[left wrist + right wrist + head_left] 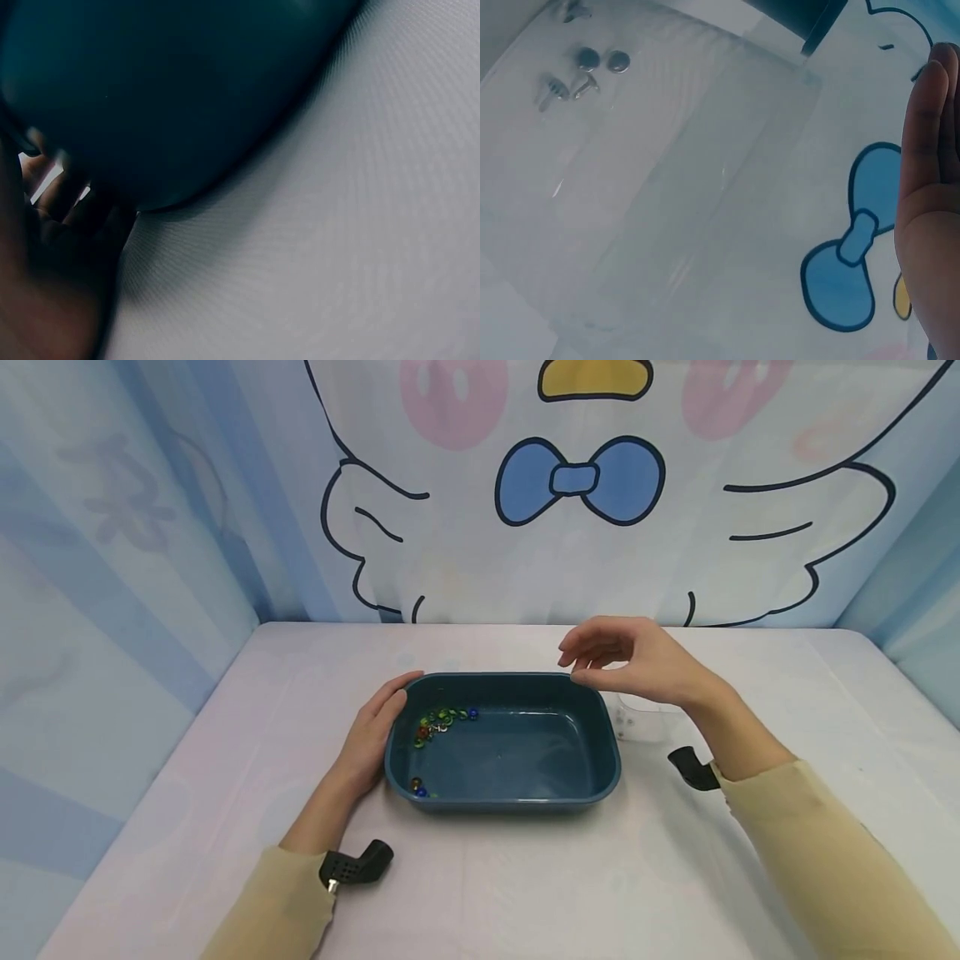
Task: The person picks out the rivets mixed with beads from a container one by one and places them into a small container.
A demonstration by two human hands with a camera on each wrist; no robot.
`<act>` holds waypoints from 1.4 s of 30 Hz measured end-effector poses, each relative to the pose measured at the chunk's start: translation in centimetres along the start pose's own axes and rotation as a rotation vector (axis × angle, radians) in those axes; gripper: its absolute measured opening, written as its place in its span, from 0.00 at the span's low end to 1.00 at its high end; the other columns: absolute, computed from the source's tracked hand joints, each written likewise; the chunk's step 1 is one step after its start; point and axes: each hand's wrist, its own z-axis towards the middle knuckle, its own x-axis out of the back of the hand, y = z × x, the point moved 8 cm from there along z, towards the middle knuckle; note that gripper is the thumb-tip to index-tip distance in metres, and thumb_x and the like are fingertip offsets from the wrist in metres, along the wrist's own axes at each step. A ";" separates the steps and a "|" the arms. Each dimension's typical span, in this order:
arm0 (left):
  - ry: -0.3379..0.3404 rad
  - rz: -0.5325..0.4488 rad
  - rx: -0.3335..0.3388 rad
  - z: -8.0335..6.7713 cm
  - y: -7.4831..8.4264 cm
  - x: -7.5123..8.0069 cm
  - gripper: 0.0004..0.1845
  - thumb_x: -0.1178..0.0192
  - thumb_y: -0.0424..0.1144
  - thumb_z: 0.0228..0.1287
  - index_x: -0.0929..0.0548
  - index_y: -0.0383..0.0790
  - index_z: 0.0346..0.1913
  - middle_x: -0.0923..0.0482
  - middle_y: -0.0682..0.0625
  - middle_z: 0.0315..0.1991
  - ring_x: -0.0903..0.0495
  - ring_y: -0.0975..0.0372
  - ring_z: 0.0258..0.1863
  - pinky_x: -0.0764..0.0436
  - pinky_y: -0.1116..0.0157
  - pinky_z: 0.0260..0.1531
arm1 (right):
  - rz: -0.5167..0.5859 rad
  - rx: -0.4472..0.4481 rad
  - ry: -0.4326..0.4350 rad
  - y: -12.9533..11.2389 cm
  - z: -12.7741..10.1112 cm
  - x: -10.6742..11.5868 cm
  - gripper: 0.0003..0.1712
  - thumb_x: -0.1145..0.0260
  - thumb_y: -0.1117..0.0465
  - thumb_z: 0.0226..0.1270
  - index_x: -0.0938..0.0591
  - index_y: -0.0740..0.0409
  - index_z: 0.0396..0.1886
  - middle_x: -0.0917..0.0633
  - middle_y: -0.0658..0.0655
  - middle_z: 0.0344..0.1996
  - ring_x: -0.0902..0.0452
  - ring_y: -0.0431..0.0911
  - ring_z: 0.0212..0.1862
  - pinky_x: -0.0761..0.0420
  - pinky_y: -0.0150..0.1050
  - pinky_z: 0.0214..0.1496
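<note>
The work looked only partly done: glass marbles [446,718] lay at eight and ten o'clock inside the teal basin [510,760], metal studs [587,59] in the clear box [648,725] at its three, the left hand [369,739] resting straight-fingered against nine, the loosely bent right hand [643,662] apparently empty above one.

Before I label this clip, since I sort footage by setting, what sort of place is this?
Probably a small screened-off recording booth: blue-and-white cartoon-printed fabric surrounds a pale, cloth-covered table, and the person wears black, angular cameras on both wrists.
</note>
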 end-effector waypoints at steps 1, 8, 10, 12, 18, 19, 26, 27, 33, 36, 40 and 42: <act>0.000 0.000 0.000 0.0 0.0 0.0 0.24 0.62 0.46 0.84 0.32 0.44 0.74 0.34 0.48 0.72 0.38 0.57 0.72 0.44 0.53 0.73 | 0.003 0.006 -0.004 -0.1 0.2 -0.1 0.16 0.31 0.71 0.65 0.17 0.64 0.52 0.13 0.56 0.43 0.18 0.49 0.41 0.18 0.35 0.47; -0.001 0.003 0.004 0.0 0.0 0.0 0.24 0.62 0.47 0.84 0.32 0.44 0.75 0.34 0.48 0.73 0.38 0.57 0.73 0.44 0.53 0.73 | 0.001 0.043 -0.031 -1.3 1.6 -1.0 0.16 0.30 0.69 0.65 0.17 0.62 0.52 0.13 0.55 0.43 0.18 0.50 0.41 0.18 0.37 0.48; 0.000 0.005 0.006 0.0 0.0 0.0 0.24 0.62 0.47 0.84 0.32 0.44 0.75 0.34 0.48 0.73 0.38 0.57 0.73 0.44 0.53 0.73 | -0.002 0.048 -0.042 -1.6 2.1 -1.3 0.16 0.30 0.68 0.65 0.16 0.61 0.52 0.13 0.55 0.43 0.18 0.50 0.41 0.18 0.38 0.48; 0.002 0.005 0.007 0.0 0.0 0.0 0.24 0.62 0.47 0.84 0.32 0.44 0.75 0.34 0.48 0.73 0.39 0.57 0.73 0.45 0.53 0.73 | 0.002 0.054 -0.053 -1.9 2.6 -1.6 0.16 0.30 0.68 0.65 0.16 0.60 0.52 0.14 0.54 0.43 0.18 0.49 0.41 0.18 0.39 0.48; -0.001 -0.002 0.001 0.0 0.0 0.0 0.24 0.62 0.47 0.84 0.32 0.44 0.75 0.34 0.48 0.73 0.39 0.57 0.73 0.45 0.53 0.73 | 0.016 0.076 -0.087 -2.8 3.9 -2.7 0.15 0.30 0.67 0.65 0.17 0.60 0.52 0.14 0.54 0.43 0.18 0.49 0.42 0.17 0.41 0.48; -0.001 -0.002 0.001 0.0 0.0 0.0 0.24 0.61 0.47 0.84 0.32 0.44 0.75 0.34 0.48 0.73 0.39 0.57 0.73 0.44 0.53 0.73 | 0.014 0.077 -0.091 -2.9 4.1 -2.9 0.15 0.30 0.67 0.65 0.16 0.59 0.52 0.14 0.54 0.43 0.18 0.49 0.42 0.17 0.41 0.48; -0.004 -0.001 -0.003 0.0 -0.1 0.0 0.24 0.61 0.47 0.84 0.32 0.44 0.75 0.34 0.48 0.73 0.39 0.57 0.73 0.45 0.54 0.73 | 0.033 0.084 -0.121 -3.7 5.0 -4.2 0.16 0.29 0.66 0.64 0.16 0.59 0.52 0.14 0.53 0.43 0.18 0.48 0.41 0.17 0.43 0.48; -0.005 0.001 -0.003 0.0 -0.1 0.0 0.24 0.61 0.47 0.84 0.32 0.44 0.75 0.34 0.48 0.73 0.39 0.58 0.73 0.45 0.54 0.73 | 0.035 0.087 -0.125 -3.8 5.1 -4.4 0.17 0.28 0.66 0.64 0.16 0.60 0.52 0.14 0.53 0.43 0.18 0.48 0.41 0.17 0.43 0.48; 0.000 0.006 0.003 0.0 -0.1 0.1 0.24 0.61 0.48 0.84 0.32 0.44 0.74 0.34 0.48 0.73 0.39 0.57 0.73 0.44 0.53 0.73 | 0.017 0.097 -0.145 -4.5 6.0 -5.2 0.17 0.28 0.64 0.63 0.16 0.59 0.53 0.13 0.52 0.42 0.18 0.46 0.41 0.17 0.44 0.48; 0.000 0.010 0.001 0.0 -0.1 0.1 0.24 0.61 0.48 0.84 0.32 0.44 0.75 0.34 0.48 0.73 0.39 0.57 0.73 0.45 0.53 0.73 | 0.015 0.107 -0.158 -4.6 6.5 -5.6 0.18 0.28 0.63 0.63 0.16 0.59 0.53 0.13 0.52 0.42 0.18 0.46 0.41 0.17 0.44 0.48; -0.002 0.016 0.003 0.0 -0.1 0.1 0.25 0.61 0.48 0.84 0.32 0.45 0.75 0.34 0.48 0.73 0.39 0.57 0.73 0.44 0.52 0.73 | 0.026 0.119 -0.195 -4.5 6.9 -6.5 0.18 0.29 0.63 0.63 0.16 0.61 0.53 0.13 0.56 0.43 0.18 0.46 0.42 0.17 0.44 0.47; -0.004 0.014 0.006 0.0 -0.1 0.1 0.25 0.61 0.48 0.84 0.33 0.45 0.75 0.34 0.48 0.73 0.38 0.57 0.72 0.44 0.52 0.73 | 0.028 0.123 -0.219 -4.3 6.9 -7.1 0.18 0.29 0.64 0.63 0.17 0.61 0.53 0.13 0.58 0.44 0.18 0.46 0.42 0.16 0.44 0.47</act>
